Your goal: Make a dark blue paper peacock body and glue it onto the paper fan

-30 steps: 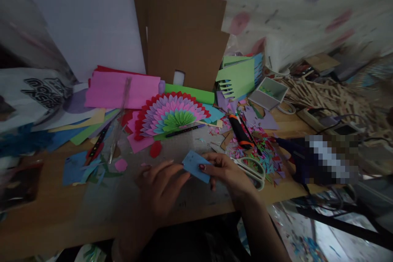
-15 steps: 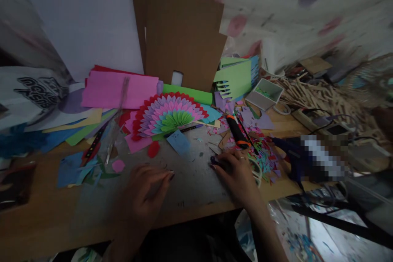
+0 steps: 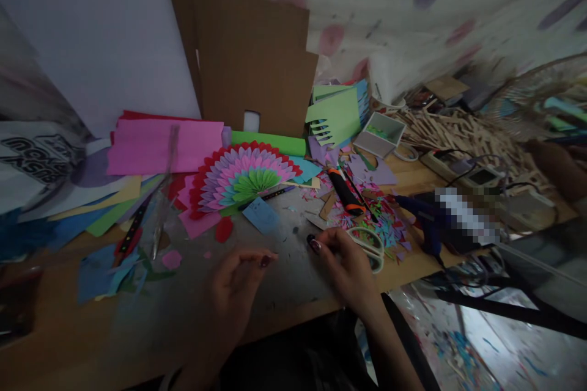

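My left hand (image 3: 241,278) hovers over the grey work mat (image 3: 288,281), thumb and fingers pinched together; anything between the tips is too small to make out. Across from it, my right hand (image 3: 346,263) is curled, its thumb and fingertips close together, and what they hold, if anything, is hidden. Pale-handled scissors (image 3: 376,250) lie right beside my right hand. Beyond both hands sits a layered paper fan (image 3: 250,174) with red, purple, pink, blue and green scalloped rows. A blue paper piece (image 3: 260,215) and a red paper oval (image 3: 224,229) lie in front of it.
An orange-black utility knife (image 3: 345,190) lies among paper scraps (image 3: 387,220). A blue glue gun (image 3: 428,223) stands at right. Cardboard (image 3: 252,55) leans behind pink paper (image 3: 167,146) and a green roll (image 3: 268,142). Tweezers (image 3: 158,229) and a black pen-like tool (image 3: 131,232) lie at left.
The camera view has swung slightly right. My left hand has moved right, towards my right hand, uncovering a small pink scrap. More of the scissors' handles now shows beside my right hand.
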The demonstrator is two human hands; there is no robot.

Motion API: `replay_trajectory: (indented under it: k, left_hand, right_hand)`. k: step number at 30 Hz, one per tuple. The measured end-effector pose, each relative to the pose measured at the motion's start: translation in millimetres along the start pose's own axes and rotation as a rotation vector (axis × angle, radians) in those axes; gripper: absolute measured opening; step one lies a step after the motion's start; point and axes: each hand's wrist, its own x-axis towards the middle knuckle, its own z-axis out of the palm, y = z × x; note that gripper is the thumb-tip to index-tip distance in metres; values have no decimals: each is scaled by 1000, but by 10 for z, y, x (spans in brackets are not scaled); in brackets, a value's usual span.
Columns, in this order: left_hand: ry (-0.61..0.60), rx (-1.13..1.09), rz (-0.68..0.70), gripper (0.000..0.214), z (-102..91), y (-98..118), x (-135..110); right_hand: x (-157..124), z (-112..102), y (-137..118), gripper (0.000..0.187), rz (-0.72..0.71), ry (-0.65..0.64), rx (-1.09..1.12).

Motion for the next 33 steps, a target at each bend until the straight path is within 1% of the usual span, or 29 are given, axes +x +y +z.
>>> replay_trajectory:
  k: [2,4,6,9,12,17,19,22,26,28,33]
  left_hand:
    - [-29,-45,-36,20,20,97,60]
    - [-54,-115,-73,21,17,192,94]
    - [-53,-216,-138,22,-5,270,95]
    - [2,-313,-246,26,-56,360,57]
    - [31,-302,-293,26,-89,450,21]
    - [154,-354,-366,18,-72,582,-12]
    - [148,-357,-357,17,-70,595,-22]
    - [133,-332,-316,15,-93,561,-32]
    - [91,-279,-183,13,-139,471,-29]
    - [72,-255,-139,12,-156,444,-24]
    - [43,-205,-139,14,-184,439,-24]
  right_hand:
    - [-75,53,-182,25,21,-83,218]
    - [-148,119,-372,29,78,-166,562]
    - [-203,185,-526,31,104,-216,811]
    - [-251,271,-648,25,91,-251,964]
    - [-276,333,-671,20,82,-260,1019]
    - [-299,374,-680,18,54,-232,995]
    - [-302,380,-685,19,57,-210,982]
    - [-306,387,-686,16,57,-210,991]
    - [-306,389,-681,12,32,-212,1013]
    - [-302,388,-677,12,41,-215,1008]
    - [-294,392,-676,14,51,-221,996]
